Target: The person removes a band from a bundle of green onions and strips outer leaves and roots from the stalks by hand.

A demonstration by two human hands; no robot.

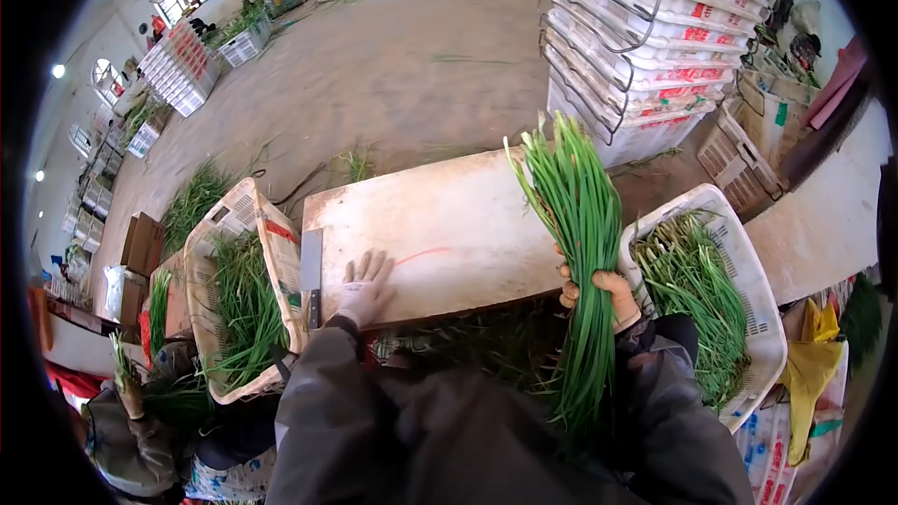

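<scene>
My left hand [366, 288], in a pale glove, lies flat with fingers spread on the front left part of a whitish wooden board [468, 234]. Beside it, along the board's left edge, is a knife [311, 266] with a broad blade and dark handle. My right hand [613, 299], in a tan glove, is closed around a thick bunch of chives [575, 196] at the board's right end. The bunch stands nearly upright, its paler ends pointing away from me and its leaf ends hanging towards my lap.
White crates with loose greens stand left [194, 290] and right [772, 337] of the board. A tall stack of white crates [645, 47] rises behind it. At lower left, another person's hand [131, 400] holds some greens. A yellow cloth [809, 383] hangs at right.
</scene>
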